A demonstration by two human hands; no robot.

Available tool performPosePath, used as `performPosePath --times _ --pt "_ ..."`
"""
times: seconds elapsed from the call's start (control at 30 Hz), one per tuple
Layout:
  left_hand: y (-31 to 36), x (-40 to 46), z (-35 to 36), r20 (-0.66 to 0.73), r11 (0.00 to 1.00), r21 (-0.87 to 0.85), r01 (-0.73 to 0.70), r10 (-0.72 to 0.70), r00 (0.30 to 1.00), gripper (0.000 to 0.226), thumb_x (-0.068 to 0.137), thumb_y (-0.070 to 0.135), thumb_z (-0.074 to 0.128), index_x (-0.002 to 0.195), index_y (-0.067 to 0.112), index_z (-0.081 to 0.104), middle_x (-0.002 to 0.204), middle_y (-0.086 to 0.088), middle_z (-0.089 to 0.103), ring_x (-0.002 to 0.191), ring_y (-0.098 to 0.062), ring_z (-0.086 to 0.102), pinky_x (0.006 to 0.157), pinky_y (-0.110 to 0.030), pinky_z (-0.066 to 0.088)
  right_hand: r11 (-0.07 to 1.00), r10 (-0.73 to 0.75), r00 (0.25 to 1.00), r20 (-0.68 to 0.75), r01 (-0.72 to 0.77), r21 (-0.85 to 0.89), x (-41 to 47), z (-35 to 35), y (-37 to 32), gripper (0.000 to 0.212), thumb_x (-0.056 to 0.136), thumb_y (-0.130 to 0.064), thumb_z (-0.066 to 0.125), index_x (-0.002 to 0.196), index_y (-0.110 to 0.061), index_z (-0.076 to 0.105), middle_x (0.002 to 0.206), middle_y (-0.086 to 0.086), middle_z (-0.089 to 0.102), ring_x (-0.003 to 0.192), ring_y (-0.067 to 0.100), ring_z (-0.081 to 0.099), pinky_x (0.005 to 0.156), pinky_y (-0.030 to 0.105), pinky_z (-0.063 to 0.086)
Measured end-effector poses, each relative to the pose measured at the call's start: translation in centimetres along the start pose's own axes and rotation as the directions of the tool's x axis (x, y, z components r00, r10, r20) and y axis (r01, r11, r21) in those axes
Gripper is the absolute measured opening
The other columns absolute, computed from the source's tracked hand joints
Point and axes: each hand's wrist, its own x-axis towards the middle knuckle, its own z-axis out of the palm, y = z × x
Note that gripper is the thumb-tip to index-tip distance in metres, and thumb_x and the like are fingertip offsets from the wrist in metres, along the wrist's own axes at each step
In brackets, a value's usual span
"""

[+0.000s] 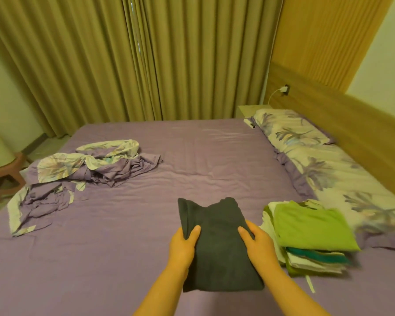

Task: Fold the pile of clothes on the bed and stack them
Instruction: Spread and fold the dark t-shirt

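Observation:
A folded dark grey garment lies lengthwise in front of me on the purple bed. My left hand grips its left edge, thumb on top and fingers underneath. My right hand grips its right edge the same way. Just to the right stands a stack of folded clothes with a bright green piece on top and white and teal layers below. A crumpled purple and floral sheet pile lies unfolded at the far left of the bed.
Floral pillows run along the wooden headboard on the right. Olive curtains hang behind the bed. A small stool with a pale container stands off the left edge. A charger is plugged in by the nightstand.

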Motion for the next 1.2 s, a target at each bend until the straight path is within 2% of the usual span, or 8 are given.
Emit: performPosePath --times 0.07,0.27,0.47,0.57,0.63,0.83,1.03,1.2 --pt "1.4 -2.0 3.7 0.024 1.0 -0.022 0.0 0.0 1.0 0.022 0.092 0.031 0.059 0.11 0.02 0.057 0.095 0.005 0.064 0.087 -0.014 0.061 0.067 -0.025 0.049 0.999 -0.032 0.999 -0.02 0.032 -0.006 -0.2 -4.7 -0.3 0.031 0.095 -0.015 0.054 0.125 -0.013 0.059 0.114 -0.001 0.065 0.104 0.019 0.06 0.087 0.029 0.047" --pt "4.0 -5.4 13.0 0.114 0.997 -0.061 0.046 -0.039 0.993 0.028 0.092 0.031 0.059 0.115 0.015 0.058 0.102 -0.003 0.066 0.093 -0.022 0.062 0.079 -0.036 0.049 1.0 -0.024 0.995 -0.099 0.023 -0.011 0.1 -15.4 -0.3 0.031 0.093 -0.014 0.057 0.124 -0.011 0.061 0.117 -0.001 0.064 0.108 0.018 0.058 0.096 0.031 0.044" --pt "4.0 -3.7 19.7 0.291 0.996 0.035 0.081 -0.088 0.953 0.035 0.095 0.03 0.055 0.126 0.014 0.054 0.115 -0.009 0.064 0.1 -0.028 0.061 0.091 -0.044 0.049 0.997 0.052 0.979 -0.198 -0.041 0.062 0.8 -21.1 2.5 0.031 0.093 -0.011 0.056 0.124 -0.009 0.06 0.124 0.001 0.062 0.114 0.018 0.055 0.104 0.037 0.041" --pt "3.6 -2.6 23.0 0.356 0.994 0.063 0.088 -0.105 0.928 0.032 0.095 0.033 0.052 0.124 0.02 0.053 0.115 -0.005 0.065 0.1 -0.026 0.062 0.091 -0.043 0.05 0.992 0.108 0.97 -0.217 -0.093 0.08 2.3 -23.7 4.4 0.032 0.094 -0.015 0.055 0.126 -0.012 0.058 0.124 -0.002 0.06 0.114 0.015 0.052 0.104 0.032 0.039" --pt "3.3 -1.5 25.3 0.379 0.993 0.074 0.093 -0.114 0.918 0.03 0.096 0.035 0.051 0.123 0.023 0.053 0.115 -0.003 0.064 0.101 -0.025 0.062 0.091 -0.042 0.05 0.989 0.126 0.97 -0.208 -0.108 0.098 3.9 -25.2 6.0 0.033 0.095 -0.016 0.053 0.128 -0.014 0.057 0.126 -0.002 0.059 0.118 0.016 0.051 0.107 0.036 0.038" --pt "1.2 2.7 32.5 0.328 0.99 0.092 0.105 -0.129 0.936 0.028 0.096 0.039 0.049 0.121 0.027 0.051 0.101 0.012 0.062 0.092 -0.011 0.062 0.068 -0.022 0.05 0.989 0.141 0.983 -0.119 -0.134 0.064 10.9 -29.1 11.3 0.038 0.096 -0.02 0.051 0.133 -0.013 0.052 0.134 0.001 0.055 0.125 0.019 0.048 0.107 0.033 0.038" --pt "-2.3 6.7 37.4 0.261 0.982 0.163 0.097 -0.138 0.955 0.045 0.097 0.04 0.046 0.139 0.03 0.037 0.119 0.008 0.056 0.103 -0.012 0.057 0.084 -0.026 0.046 0.985 0.17 0.983 -0.066 -0.17 0.008 16.4 -30.8 16.8 0.039 0.097 -0.025 0.049 0.136 -0.02 0.049 0.14 0.001 0.049 0.131 0.022 0.042 0.106 0.031 0.033" --pt "-4.4 9.4 38.9 0.234 0.934 0.354 -0.043 -0.044 0.971 0.03 0.098 0.043 0.041 0.128 0.038 0.038 0.124 0.008 0.054 0.112 -0.015 0.054 0.099 -0.031 0.044 0.984 0.178 0.979 -0.103 -0.177 0.015 18.5 -30.0 19.8 0.037 0.097 -0.026 0.049 0.134 -0.021 0.051 0.134 -0.003 0.054 0.123 0.014 0.047 0.098 0.023 0.036"
